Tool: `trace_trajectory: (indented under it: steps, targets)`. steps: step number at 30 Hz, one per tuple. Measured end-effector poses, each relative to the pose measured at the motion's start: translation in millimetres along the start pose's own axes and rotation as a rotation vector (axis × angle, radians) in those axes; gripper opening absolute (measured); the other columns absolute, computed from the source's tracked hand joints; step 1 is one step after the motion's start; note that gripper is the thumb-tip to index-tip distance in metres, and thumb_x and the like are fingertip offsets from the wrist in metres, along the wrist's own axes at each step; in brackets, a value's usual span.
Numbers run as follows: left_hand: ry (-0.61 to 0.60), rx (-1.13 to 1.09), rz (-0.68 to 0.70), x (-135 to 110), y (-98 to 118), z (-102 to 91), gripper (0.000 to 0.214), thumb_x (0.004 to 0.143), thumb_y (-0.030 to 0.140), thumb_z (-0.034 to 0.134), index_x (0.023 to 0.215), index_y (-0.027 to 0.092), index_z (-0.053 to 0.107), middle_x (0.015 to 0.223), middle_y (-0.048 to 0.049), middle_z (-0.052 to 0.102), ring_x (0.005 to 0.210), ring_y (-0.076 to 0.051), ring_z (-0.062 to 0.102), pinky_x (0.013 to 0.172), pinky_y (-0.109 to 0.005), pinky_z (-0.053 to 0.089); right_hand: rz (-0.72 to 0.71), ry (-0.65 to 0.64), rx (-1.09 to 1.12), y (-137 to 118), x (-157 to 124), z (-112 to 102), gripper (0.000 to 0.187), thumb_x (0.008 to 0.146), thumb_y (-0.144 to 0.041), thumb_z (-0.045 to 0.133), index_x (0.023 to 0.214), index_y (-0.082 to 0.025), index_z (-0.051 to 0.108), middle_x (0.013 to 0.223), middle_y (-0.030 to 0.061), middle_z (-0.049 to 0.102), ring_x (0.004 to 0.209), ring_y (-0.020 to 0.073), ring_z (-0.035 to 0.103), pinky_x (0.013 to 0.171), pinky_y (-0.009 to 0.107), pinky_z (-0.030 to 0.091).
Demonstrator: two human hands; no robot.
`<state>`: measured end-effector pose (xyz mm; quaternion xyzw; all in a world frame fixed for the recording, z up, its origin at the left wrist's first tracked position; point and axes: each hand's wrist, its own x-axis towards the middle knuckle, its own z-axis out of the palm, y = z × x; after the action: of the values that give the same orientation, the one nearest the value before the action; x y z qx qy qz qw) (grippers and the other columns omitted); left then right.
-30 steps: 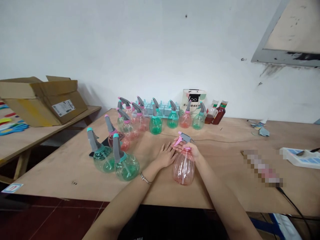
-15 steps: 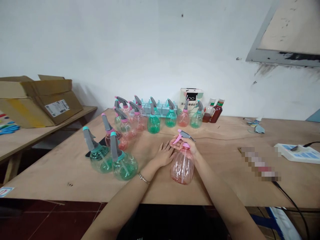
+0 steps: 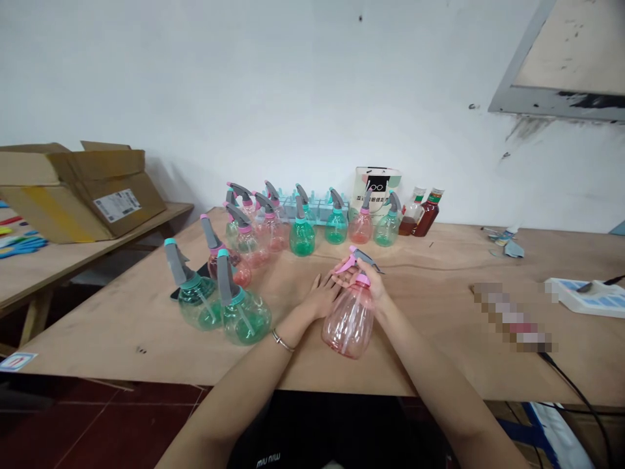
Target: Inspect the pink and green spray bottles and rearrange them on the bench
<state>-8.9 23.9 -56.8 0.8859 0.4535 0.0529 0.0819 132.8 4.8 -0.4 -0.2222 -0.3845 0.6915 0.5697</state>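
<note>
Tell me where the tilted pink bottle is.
Head view, centre-front of the table: the pink bottle is held at its neck by the right hand, left hand beside it, two green bottles further left.

Thin silvery bangle (image 3: 283, 340) on the left wrist; dark top (image 3: 317, 433), perhaps white-lettered.

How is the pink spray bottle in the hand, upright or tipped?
Tipped: the pink spray bottle slants, its neck in the right hand, its base further left.

A cardboard box (image 3: 83, 189) sits left; dark bottles (image 3: 430, 213) stand at the wall.
</note>
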Motion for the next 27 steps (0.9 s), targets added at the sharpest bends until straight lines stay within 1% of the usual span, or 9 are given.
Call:
trace_trajectory:
  steps: [4, 7, 11, 13, 16, 19, 22, 24, 27]
  targets:
    - [-0.013, 0.009, 0.011, 2, -2, 1.1, 0.056, 0.098, 0.044, 0.027, 0.15, 0.022, 0.03, 0.159, -0.0126, 0.027, 0.149, -0.032, 0.013, 0.117, -0.059, 0.012, -0.088, 0.046, 0.014, -2, 3, -4, 0.028, 0.074, -0.04, 0.075, 0.064, -0.019, 0.059, 0.055, -0.0033, 0.062, 0.051, 0.0116, 0.062, 0.054, 0.022, 0.055]
    - [-0.008, 0.007, 0.002, 2, -1, 0.7, 0.055, 0.099, 0.042, 0.025, 0.148, 0.02, 0.033, 0.158, -0.0138, 0.026, 0.149, -0.033, 0.015, 0.117, -0.06, 0.012, -0.049, 0.03, 0.026, -4, 4, -7, 0.023, 0.074, -0.039, 0.075, 0.072, -0.019, 0.063, 0.063, -0.0011, 0.067, 0.059, 0.0149, 0.067, 0.061, 0.027, 0.058]
    - [-0.007, 0.003, 0.018, 0, 0, -2.0, 0.052, 0.099, 0.04, 0.026, 0.148, 0.025, 0.032, 0.158, -0.0128, 0.027, 0.148, -0.032, 0.019, 0.116, -0.062, 0.013, -0.025, 0.021, 0.023, 0, 4, -8, 0.023, 0.074, -0.04, 0.074, 0.081, -0.019, 0.066, 0.073, 0.0024, 0.072, 0.071, 0.019, 0.07, 0.069, 0.032, 0.059]
    - [-0.031, 0.017, 0.029, 0, 0, -3.9, 0.053, 0.098, 0.041, 0.031, 0.149, 0.025, 0.032, 0.159, -0.0126, 0.026, 0.148, -0.033, 0.017, 0.116, -0.062, 0.013, -0.05, 0.073, 0.033, 2, 3, -7, 0.022, 0.075, -0.04, 0.072, 0.078, -0.02, 0.065, 0.07, 0.0015, 0.071, 0.067, 0.0174, 0.069, 0.067, 0.03, 0.059]
    - [-0.043, 0.036, 0.021, -1, 1, -5.3, 0.059, 0.095, 0.043, 0.037, 0.149, 0.021, 0.029, 0.159, -0.0138, 0.025, 0.149, -0.034, 0.013, 0.117, -0.06, 0.013, -0.142, 0.122, 0.039, 1, 1, -6, 0.023, 0.076, -0.039, 0.072, 0.067, -0.021, 0.059, 0.058, -0.0031, 0.064, 0.053, 0.0122, 0.062, 0.061, 0.025, 0.057]
    - [-0.017, 0.03, 0.018, -1, 0, -4.0, 0.056, 0.097, 0.043, 0.033, 0.148, 0.022, 0.03, 0.158, -0.0124, 0.027, 0.148, -0.032, 0.015, 0.116, -0.06, 0.015, -0.151, 0.048, 0.026, -1, 0, -4, 0.022, 0.073, -0.037, 0.073, 0.068, -0.021, 0.059, 0.057, -0.0038, 0.063, 0.054, 0.0121, 0.063, 0.062, 0.025, 0.057]
    - [0.011, 0.013, 0.004, 0, 0, -1.7, 0.054, 0.099, 0.043, 0.023, 0.147, 0.021, 0.033, 0.157, -0.0131, 0.029, 0.148, -0.031, 0.019, 0.117, -0.059, 0.014, -0.055, -0.01, -0.003, 0, 0, -3, 0.02, 0.072, -0.037, 0.073, 0.075, -0.022, 0.061, 0.061, -0.0013, 0.067, 0.068, 0.0179, 0.07, 0.07, 0.031, 0.059]
    - [0.018, 0.004, 0.008, 0, 0, -0.9, 0.054, 0.099, 0.044, 0.023, 0.147, 0.021, 0.033, 0.157, -0.0136, 0.03, 0.147, -0.031, 0.02, 0.118, -0.059, 0.014, -0.009, -0.031, -0.025, 3, -1, -1, 0.021, 0.071, -0.038, 0.073, 0.075, -0.022, 0.06, 0.06, -0.0008, 0.067, 0.074, 0.0208, 0.071, 0.074, 0.034, 0.059]
    - [0.004, -0.013, 0.008, 0, 1, -1.8, 0.056, 0.099, 0.045, 0.024, 0.148, 0.021, 0.032, 0.158, -0.0138, 0.028, 0.148, -0.032, 0.018, 0.118, -0.059, 0.012, -0.046, -0.049, -0.058, 6, -5, 3, 0.023, 0.07, -0.041, 0.073, 0.07, -0.022, 0.059, 0.054, -0.0014, 0.063, 0.077, 0.0229, 0.071, 0.078, 0.037, 0.058]
